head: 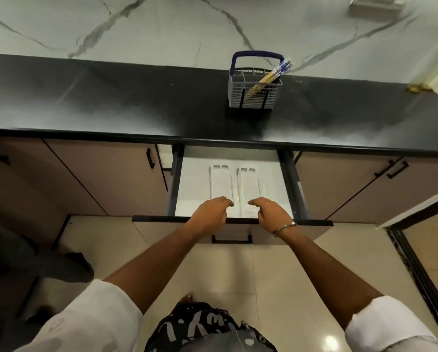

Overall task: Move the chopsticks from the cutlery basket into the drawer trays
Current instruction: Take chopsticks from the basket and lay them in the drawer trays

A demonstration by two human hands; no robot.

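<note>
Both hands, L [211,212] + R [270,212], loosely curled, empty, over white slotted plastic trays [234,189] | chopsticks [268,77] in grey wire basket [253,90] | lift bundle near tops.

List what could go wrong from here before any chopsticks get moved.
1. The chopsticks lean out over one side of the cutlery basket; a careless pull might tip it on the counter.
2. The two white trays barely stand out against the pale drawer floor, so sticks could land beside them.
3. Both the left hand and right hand hover empty, far from the basket.
</note>
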